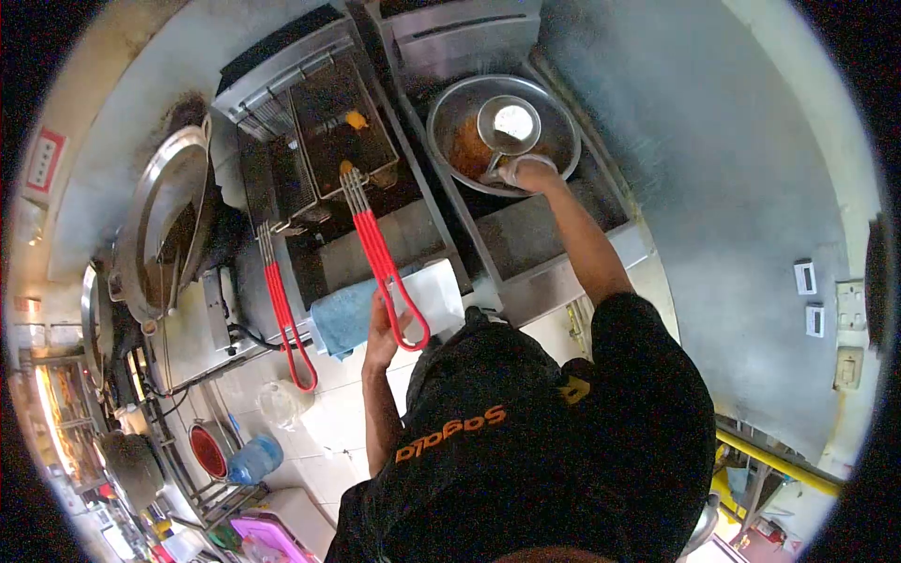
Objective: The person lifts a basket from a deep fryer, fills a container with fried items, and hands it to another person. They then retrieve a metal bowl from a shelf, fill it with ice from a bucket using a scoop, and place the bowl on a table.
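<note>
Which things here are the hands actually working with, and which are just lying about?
In use:
- left hand gripping the red-handled fryer basket
- right hand holding the ladle in the metal bowl

Lying about:
- second red-handled basket
- blue cloth
- water bottle
- red bowl

The handle end of the ladle (509,122) vanishes inside the right hand (530,174), and the orange stuff beneath it in the metal bowl (566,117) is too blurred to identify. The left hand (383,328) meets the red basket handle (387,267), but its fingers are too indistinct to tell whether they close on it. The black shirt (544,450) covers the near edge of the counter (549,239), while the clutter (141,469) at lower left is too small to make out and is cut off by the dark lens rim.
</note>
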Demonstrator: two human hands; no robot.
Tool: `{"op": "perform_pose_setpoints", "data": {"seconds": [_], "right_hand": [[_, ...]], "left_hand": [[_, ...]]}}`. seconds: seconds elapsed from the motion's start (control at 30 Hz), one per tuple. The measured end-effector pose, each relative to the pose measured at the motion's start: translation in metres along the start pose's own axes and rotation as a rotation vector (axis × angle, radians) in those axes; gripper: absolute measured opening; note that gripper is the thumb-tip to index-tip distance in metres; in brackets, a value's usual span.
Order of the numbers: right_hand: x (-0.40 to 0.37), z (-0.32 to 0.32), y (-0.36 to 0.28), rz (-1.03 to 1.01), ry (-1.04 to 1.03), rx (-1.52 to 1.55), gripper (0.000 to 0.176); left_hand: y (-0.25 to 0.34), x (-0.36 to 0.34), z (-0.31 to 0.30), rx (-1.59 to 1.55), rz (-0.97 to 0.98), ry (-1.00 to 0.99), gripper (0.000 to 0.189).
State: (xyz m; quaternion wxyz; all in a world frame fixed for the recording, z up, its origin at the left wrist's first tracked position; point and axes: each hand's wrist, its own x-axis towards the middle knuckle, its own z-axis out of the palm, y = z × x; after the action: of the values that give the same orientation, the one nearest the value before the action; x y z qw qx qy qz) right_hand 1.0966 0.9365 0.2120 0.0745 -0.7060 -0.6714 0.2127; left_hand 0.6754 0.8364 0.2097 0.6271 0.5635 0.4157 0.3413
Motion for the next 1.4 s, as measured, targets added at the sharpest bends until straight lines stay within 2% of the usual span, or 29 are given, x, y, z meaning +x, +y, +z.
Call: {"op": "perform_pose_setpoints", "data": {"seconds": [0.03, 0.1, 0.17, 0.27, 0.3, 0.4, 0.43, 0.5, 0.57, 0.63, 0.67, 0.7, 0.73, 0.77, 0.8, 0.83, 0.87, 0.9, 0.93, 1.0, 1.03, 1.13, 1.23, 1.33, 1.4], "right_hand": [[-0.014, -0.022, -0.016, -0.093, -0.024, 0.268, 0.059], [-0.014, -0.015, -0.003, -0.163, -0.023, 0.749, 0.061], [0.000, 0.030, 0.040, -0.107, 0.053, 1.177, 0.058], [-0.031, 0.017, 0.030, -0.189, 0.121, 1.034, 0.062], [-0.044, 0.010, 0.017, -0.219, 0.139, 0.986, 0.063], [-0.076, -0.001, -0.017, -0.297, 0.185, 0.857, 0.067], [-0.083, 0.002, -0.022, -0.232, 0.191, 1.188, 0.069], [-0.093, 0.002, -0.031, -0.088, 0.208, 1.840, 0.073], [-0.105, -0.003, -0.053, -0.038, 0.264, 1.742, 0.073], [-0.104, 0.014, -0.046, 0.028, 0.260, 1.650, 0.071], [-0.094, 0.031, -0.036, 0.027, 0.328, 1.691, 0.067], [-0.081, 0.045, -0.030, 0.024, 0.395, 1.732, 0.063], [-0.067, 0.059, -0.023, 0.019, 0.461, 1.772, 0.059], [-0.054, 0.071, -0.013, 0.275, 0.445, 1.564, 0.041], [-0.050, 0.070, -0.017, 0.227, 0.495, 1.520, 0.038], [-0.048, 0.065, -0.026, 0.180, 0.544, 1.473, 0.036], [-0.050, 0.061, -0.033, 0.134, 0.591, 1.426, 0.034], [-0.072, 0.031, -0.056, 0.132, 0.591, 1.213, 0.035], [-0.068, 0.034, -0.054, 0.059, 0.608, 1.113, 0.036], [-0.064, 0.037, -0.055, -0.081, 0.636, 0.916, 0.037], [-0.068, 0.038, -0.060, -0.134, 0.680, 0.911, 0.037], [-0.072, 0.038, -0.058, -0.101, 0.651, 0.918, 0.039], [-0.073, 0.032, -0.063, 0.131, 0.372, 1.237, 0.041], [-0.078, 0.029, -0.082, 0.006, 0.678, 1.103, 0.046], [-0.085, 0.023, -0.080, -0.005, 0.624, 1.241, 0.048]], "left_hand": [[-0.002, 0.005, -0.002, -0.010, -0.012, -0.012, 0.061], [0.000, 0.011, -0.004, -0.046, -0.022, -0.050, 0.060], [0.026, 0.013, 0.009, -0.061, -0.030, -0.064, 0.060], [0.008, 0.035, 0.020, 0.087, 0.155, -0.136, 0.057], [0.025, 0.038, 0.032, 0.008, 0.113, -0.214, 0.057], [0.034, 0.051, 0.051, 0.109, 0.134, -0.237, 0.057], [0.039, 0.052, 0.057, 0.060, 0.063, -0.238, 0.056], [0.040, 0.059, 0.063, 0.121, 0.100, -0.329, 0.055], [0.046, 0.066, 0.072, 0.114, 0.189, -0.412, 0.049], [0.056, 0.073, 0.079, 0.212, 0.041, -0.527, 0.046], [0.061, 0.077, 0.083, 0.260, -0.033, -0.579, 0.044], [0.067, 0.079, 0.092, 0.277, 0.123, -0.556, 0.041], [0.069, 0.084, 0.099, 0.245, 0.090, -0.648, 0.043], [0.073, 0.090, 0.104, 0.215, 0.060, -0.735, 0.044], [0.077, 0.097, 0.109, 0.181, 0.029, -0.825, 0.046], [0.089, 0.099, 0.114, 0.417, 0.115, -0.838, 0.044], [0.101, 0.097, 0.121, 0.441, 0.144, -0.782, 0.044], [0.111, 0.094, 0.130, 0.465, 0.172, -0.725, 0.043], [0.117, 0.093, 0.136, 0.489, 0.199, -0.666, 0.042], [0.114, 0.096, 0.145, 0.491, 0.387, -0.652, 0.042], [0.113, 0.098, 0.146, 0.491, 0.481, -0.645, 0.041], [0.113, 0.099, 0.144, 0.495, 0.483, -0.664, 0.044], [0.103, 0.099, 0.143, 0.513, 0.484, -0.727, 0.050], [0.098, 0.097, 0.145, 0.585, 0.497, -0.698, 0.053], [0.104, 0.094, 0.144, 0.546, 0.476, -0.713, 0.053]]}}
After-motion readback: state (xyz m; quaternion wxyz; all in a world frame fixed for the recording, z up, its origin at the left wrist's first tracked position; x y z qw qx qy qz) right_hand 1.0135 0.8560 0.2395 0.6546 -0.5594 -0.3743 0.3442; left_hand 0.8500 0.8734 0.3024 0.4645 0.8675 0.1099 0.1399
